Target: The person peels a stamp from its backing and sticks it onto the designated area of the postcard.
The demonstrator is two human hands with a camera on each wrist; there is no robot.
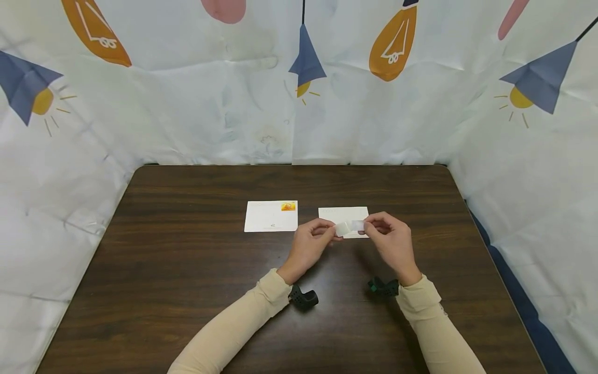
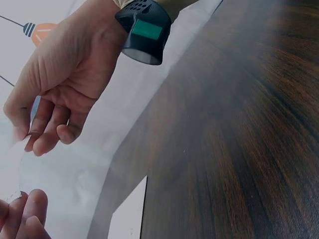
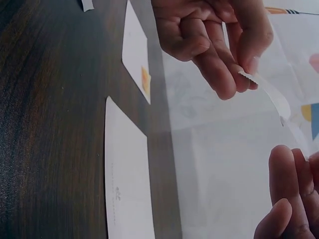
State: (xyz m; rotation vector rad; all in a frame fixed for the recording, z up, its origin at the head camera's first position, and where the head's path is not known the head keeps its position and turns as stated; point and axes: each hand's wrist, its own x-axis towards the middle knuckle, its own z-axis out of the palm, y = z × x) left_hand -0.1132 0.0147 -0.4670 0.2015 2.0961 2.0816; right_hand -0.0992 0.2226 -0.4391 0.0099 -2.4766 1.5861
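Between my two hands stretches a small pale strip (image 1: 343, 229), cream at its left part and more see-through at its right. In the right wrist view the strip (image 3: 274, 97) curves and shows a toothed edge like a stamp's. My left hand (image 1: 314, 240) pinches the toothed end between thumb and fingers. The other end is pinched by my right hand (image 1: 391, 243). Just beneath the strip in the head view lies a white postcard (image 1: 343, 213), partly covered by the hands. Left of it a second postcard (image 1: 268, 218) bears a yellow-orange stamp (image 1: 288, 206) at its upper right.
Both postcards lie flat on a dark wood-grain table (image 1: 187, 291). A white curtain (image 1: 224, 114) with printed lamps hangs behind the table and along its sides. Black wrist cameras (image 1: 303, 298) sit on both wrists, below beige sleeves.
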